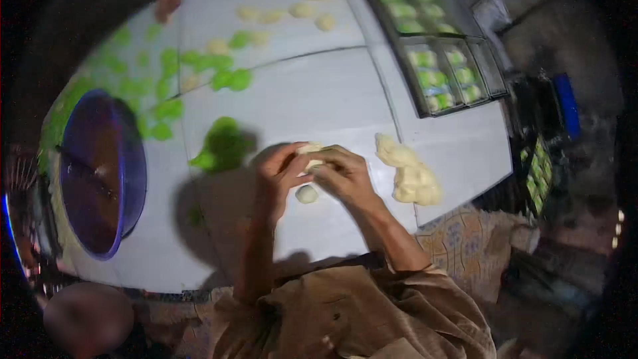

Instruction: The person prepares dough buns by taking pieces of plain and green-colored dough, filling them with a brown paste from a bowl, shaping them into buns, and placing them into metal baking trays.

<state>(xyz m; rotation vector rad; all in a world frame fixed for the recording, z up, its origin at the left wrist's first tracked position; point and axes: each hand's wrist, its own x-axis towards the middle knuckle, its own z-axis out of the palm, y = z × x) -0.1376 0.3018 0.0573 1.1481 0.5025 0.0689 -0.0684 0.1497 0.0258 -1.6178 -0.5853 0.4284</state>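
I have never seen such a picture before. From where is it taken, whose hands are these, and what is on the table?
No machine works here. A wide, bending lens worn on a person's head looks down. The person's bare left hand and right hand hold a cream piece of what looks like dough between them. On the white table, a small pale ball lies just below it, a larger cream lump to the right, a green lump to the left. Farther left stands a purple basin; at upper right, a dark tray holds green-and-pale pieces.
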